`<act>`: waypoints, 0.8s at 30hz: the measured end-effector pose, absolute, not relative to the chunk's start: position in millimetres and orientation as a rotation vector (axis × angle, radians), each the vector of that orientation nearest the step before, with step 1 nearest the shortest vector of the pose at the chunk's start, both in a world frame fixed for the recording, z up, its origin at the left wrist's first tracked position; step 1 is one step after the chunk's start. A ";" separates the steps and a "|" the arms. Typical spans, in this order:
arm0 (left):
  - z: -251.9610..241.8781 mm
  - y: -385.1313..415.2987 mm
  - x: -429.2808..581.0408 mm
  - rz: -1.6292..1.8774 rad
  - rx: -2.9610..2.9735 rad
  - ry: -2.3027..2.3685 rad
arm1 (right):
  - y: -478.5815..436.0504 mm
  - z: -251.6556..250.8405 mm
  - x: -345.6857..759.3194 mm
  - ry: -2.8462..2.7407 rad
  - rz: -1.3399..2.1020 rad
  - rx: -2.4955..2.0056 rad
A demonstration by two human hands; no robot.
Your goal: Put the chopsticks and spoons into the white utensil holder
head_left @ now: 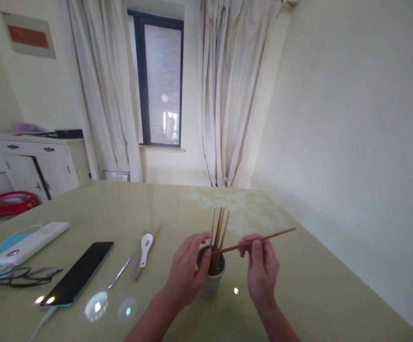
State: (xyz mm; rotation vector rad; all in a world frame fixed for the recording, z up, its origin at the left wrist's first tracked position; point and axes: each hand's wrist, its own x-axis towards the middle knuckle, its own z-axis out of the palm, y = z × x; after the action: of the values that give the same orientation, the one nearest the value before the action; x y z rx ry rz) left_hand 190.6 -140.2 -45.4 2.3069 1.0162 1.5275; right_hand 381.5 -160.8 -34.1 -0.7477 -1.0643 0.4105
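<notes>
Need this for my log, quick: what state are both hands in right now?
Left hand: at the cup; whether it grips cannot be told.
Right hand: closed, holding a chopstick.

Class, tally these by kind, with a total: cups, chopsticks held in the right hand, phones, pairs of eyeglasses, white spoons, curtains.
Cup: 1
Chopstick in right hand: 1
Phone: 1
Eyeglasses: 1
White spoon: 1
Curtains: 2
Total: 7
</notes>
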 end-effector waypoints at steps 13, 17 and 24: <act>-61.3 -137.9 203.8 1.302 1.794 1.081 | -149.3 -46.5 380.7 -1.412 0.522 -1.096; -61.5 -137.7 204.8 1.324 1.763 1.056 | -148.4 -45.5 379.2 -1.430 0.562 -1.101; -56.8 -126.9 200.3 1.292 1.790 1.054 | -144.1 -47.9 378.3 -1.532 0.632 -1.101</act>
State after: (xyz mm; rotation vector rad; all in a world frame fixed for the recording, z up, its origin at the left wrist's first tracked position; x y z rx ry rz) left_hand 200.3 -126.9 -56.8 1.7900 1.0541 1.2924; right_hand 378.3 -144.1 -47.9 -1.1006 -1.5322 0.6317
